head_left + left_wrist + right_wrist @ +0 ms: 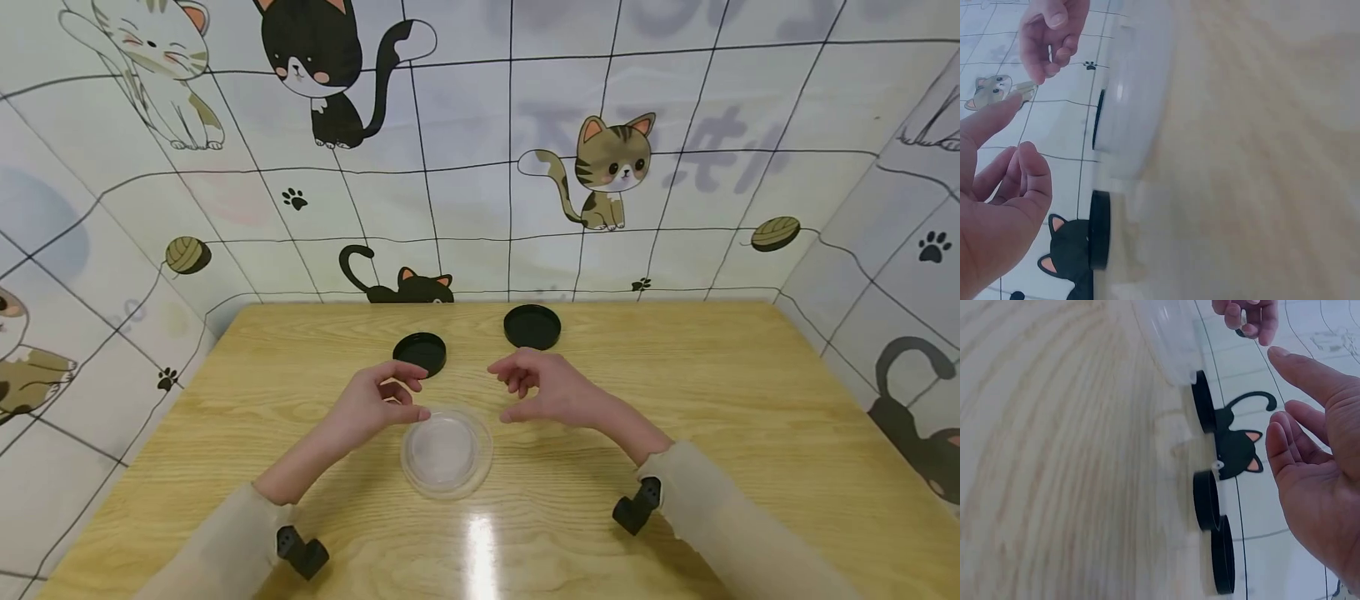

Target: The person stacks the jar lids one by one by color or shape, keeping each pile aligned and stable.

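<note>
A clear round plastic container (447, 479) stands on the wooden table between the two hands. My left hand (375, 402) hovers at its upper left with fingers loosely bent, holding nothing; the thumb tip overlaps the container's rim in the head view, and contact cannot be told. To the upper right of the container is my right hand (558, 390), also holding nothing, its thumb and fingers apart. Beyond the left fingertips lies a shallow black round lid (420, 352). Another black lid (532, 325) lies just past the right hand. In the right wrist view, three black round pieces (1206, 500) show.
The wooden table (675, 375) meets a cat-patterned backdrop (465, 200) along its back edge, and the same cloth rises at both sides. Small black cameras (302, 552) are strapped at both sleeves. A bright reflection falls on the table below the container.
</note>
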Tool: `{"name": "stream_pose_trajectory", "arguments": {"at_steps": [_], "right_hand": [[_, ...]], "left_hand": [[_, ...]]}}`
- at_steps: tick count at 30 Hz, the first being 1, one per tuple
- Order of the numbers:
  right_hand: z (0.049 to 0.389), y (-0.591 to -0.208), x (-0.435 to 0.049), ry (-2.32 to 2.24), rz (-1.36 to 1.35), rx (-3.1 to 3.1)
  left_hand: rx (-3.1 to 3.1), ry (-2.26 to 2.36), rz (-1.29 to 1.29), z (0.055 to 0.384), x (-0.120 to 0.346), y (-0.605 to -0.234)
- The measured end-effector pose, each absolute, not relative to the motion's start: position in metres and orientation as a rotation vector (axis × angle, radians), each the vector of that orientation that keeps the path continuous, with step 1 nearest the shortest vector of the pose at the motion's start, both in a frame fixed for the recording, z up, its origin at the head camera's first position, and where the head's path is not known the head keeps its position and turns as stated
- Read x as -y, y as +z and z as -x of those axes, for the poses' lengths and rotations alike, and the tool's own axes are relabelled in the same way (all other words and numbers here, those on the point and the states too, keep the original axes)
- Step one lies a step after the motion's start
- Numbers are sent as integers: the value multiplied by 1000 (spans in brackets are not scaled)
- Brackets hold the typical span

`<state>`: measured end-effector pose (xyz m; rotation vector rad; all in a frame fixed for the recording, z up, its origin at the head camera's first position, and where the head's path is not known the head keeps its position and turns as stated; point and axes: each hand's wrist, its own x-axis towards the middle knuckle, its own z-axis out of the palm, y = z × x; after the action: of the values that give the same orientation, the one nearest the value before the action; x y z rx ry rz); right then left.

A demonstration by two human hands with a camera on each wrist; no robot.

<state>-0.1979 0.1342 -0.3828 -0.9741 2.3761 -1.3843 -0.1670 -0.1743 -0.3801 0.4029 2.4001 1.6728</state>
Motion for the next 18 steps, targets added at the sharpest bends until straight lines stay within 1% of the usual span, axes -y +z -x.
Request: {"name": "stream_pose_trajectory", "arguments": {"at_steps": [6, 9, 18], "right_hand": [[204, -379, -157, -1428, 921, -2461], [210, -380, -169, -1425, 881, -2528], [241, -391, -205, -1463, 614, -2610]], "left_hand": [[-2378, 1719, -438, 189, 150, -374], [-2357, 1753, -408, 198, 136, -372], [-2381, 1735, -356, 223, 114, -374]]}}
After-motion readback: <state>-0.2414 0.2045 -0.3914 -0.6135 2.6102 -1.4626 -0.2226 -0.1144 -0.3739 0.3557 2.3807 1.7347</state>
